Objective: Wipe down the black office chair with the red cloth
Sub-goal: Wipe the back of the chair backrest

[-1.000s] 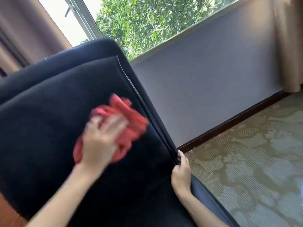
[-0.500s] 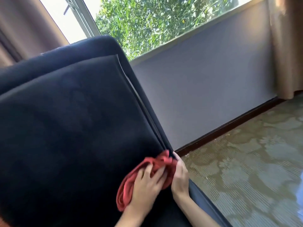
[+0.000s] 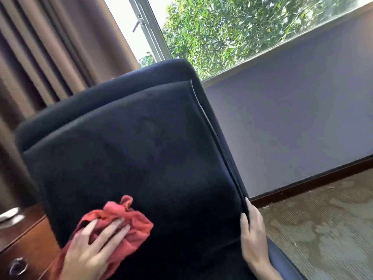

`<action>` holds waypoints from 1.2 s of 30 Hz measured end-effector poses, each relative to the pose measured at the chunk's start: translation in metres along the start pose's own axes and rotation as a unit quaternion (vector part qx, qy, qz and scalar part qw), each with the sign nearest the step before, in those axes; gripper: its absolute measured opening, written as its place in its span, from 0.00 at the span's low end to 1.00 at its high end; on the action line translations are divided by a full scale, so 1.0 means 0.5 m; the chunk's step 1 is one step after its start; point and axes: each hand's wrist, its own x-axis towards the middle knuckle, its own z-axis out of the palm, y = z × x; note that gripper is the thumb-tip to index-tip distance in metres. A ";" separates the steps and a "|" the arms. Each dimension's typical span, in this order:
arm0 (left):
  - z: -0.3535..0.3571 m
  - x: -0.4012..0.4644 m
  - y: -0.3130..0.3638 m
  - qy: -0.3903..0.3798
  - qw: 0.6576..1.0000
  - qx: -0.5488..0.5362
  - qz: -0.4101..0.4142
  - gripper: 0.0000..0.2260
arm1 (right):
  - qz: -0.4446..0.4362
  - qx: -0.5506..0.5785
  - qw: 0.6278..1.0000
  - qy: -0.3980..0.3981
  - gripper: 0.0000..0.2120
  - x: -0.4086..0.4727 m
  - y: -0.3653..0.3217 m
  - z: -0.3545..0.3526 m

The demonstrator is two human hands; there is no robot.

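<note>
The black office chair (image 3: pixel 141 150) fills the middle of the head view, its padded backrest facing me and leaning back. The crumpled red cloth (image 3: pixel 131 223) lies on the lower left of the backrest. My left hand (image 3: pixel 90 251) presses the cloth against the fabric with spread, fairly straight fingers. At the backrest's right edge my right hand (image 3: pixel 252 239) grips the side seam, thumb on the front and fingers curled behind the edge.
A wooden drawer unit (image 3: pixel 22 243) with a metal pull stands at the lower left beside the chair. Brown curtains (image 3: pixel 40 57) hang behind it. A window and grey wall (image 3: pixel 292 118) rise to the right, above patterned carpet (image 3: pixel 323 229).
My left hand swept the cloth from the backrest's middle down to the right edge, then across to the lower left. The right hand kept its hold on the chair's edge. The view tilted.
</note>
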 end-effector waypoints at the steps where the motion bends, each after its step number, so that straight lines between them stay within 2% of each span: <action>1: -0.026 0.051 -0.029 0.032 0.995 -0.048 -0.081 0.24 | -0.007 -0.026 1.000 -0.004 0.27 -0.002 -0.005 0.006; 3: -0.092 0.182 -0.089 0.103 0.958 -0.128 -0.236 0.25 | -0.034 -0.054 0.998 0.021 0.36 0.000 -0.045 0.009; 5: -0.141 0.326 -0.136 0.142 0.930 -0.153 -0.302 0.25 | -0.084 -0.018 0.996 0.030 0.34 0.027 -0.139 0.000; 7: -0.150 0.445 -0.116 0.135 0.920 -0.163 -0.330 0.27 | -0.179 0.006 0.984 -0.007 0.29 0.084 -0.260 -0.011; 8: -0.147 0.484 -0.082 0.129 0.927 -0.158 -0.315 0.28 | -0.229 0.007 0.973 -0.033 0.27 0.121 -0.323 -0.017; 10: -0.143 0.517 0.013 0.104 0.957 -0.137 -0.232 0.31 | -0.306 -0.002 0.951 -0.048 0.24 0.213 -0.441 -0.020; 12: -0.138 0.496 0.060 0.068 0.975 -0.124 -0.172 0.35 | -0.330 -0.030 0.942 -0.048 0.24 0.293 -0.525 -0.010; 14: -0.129 0.455 0.031 0.065 0.970 -0.140 -0.186 0.35 | -0.367 -0.115 0.922 -0.040 0.25 0.346 -0.564 0.011; 15: -0.128 0.437 0.012 0.076 0.965 -0.145 -0.206 0.32 | -0.387 -0.151 0.909 -0.040 0.26 0.363 -0.570 0.022; 17: -0.128 0.437 -0.038 0.112 0.943 -0.152 -0.274 0.25 | -0.387 -0.141 0.908 -0.070 0.27 0.379 -0.576 0.038; 21: -0.152 0.588 -0.128 0.145 0.871 -0.178 -0.435 0.22 | -0.366 -0.076 0.925 -0.065 0.28 0.386 -0.576 0.057; 22: -0.159 0.633 -0.122 0.151 0.868 -0.184 -0.435 0.21 | -0.370 -0.060 0.925 -0.062 0.29 0.390 -0.573 0.061; 23: -0.163 0.672 -0.103 0.147 0.883 -0.186 -0.405 0.20 | -0.365 -0.041 0.927 -0.071 0.30 0.391 -0.570 0.063; 26: -0.173 0.716 -0.022 0.121 0.947 -0.176 -0.239 0.20 | -0.335 0.032 0.933 -0.127 0.31 0.402 -0.557 0.063; 28: -0.173 0.695 -0.053 0.090 0.960 -0.175 -0.200 0.22 | -0.326 0.035 0.935 -0.137 0.34 0.408 -0.553 0.061; 30: -0.172 0.650 -0.108 0.050 0.961 -0.140 -0.233 0.26 | -0.325 0.006 0.937 -0.131 0.38 0.407 -0.551 0.068; 32: -0.170 0.602 -0.169 0.029 0.936 -0.113 -0.332 0.28 | -0.317 0.012 0.940 -0.124 0.38 0.401 -0.554 0.082; 34: -0.175 0.591 -0.179 0.037 0.910 -0.118 -0.396 0.24 | -0.308 0.016 0.943 -0.127 0.38 0.398 -0.553 0.096; 36: -0.182 0.634 -0.135 0.043 0.898 -0.148 -0.413 0.20 | -0.287 0.032 0.945 -0.154 0.40 0.402 -0.551 0.109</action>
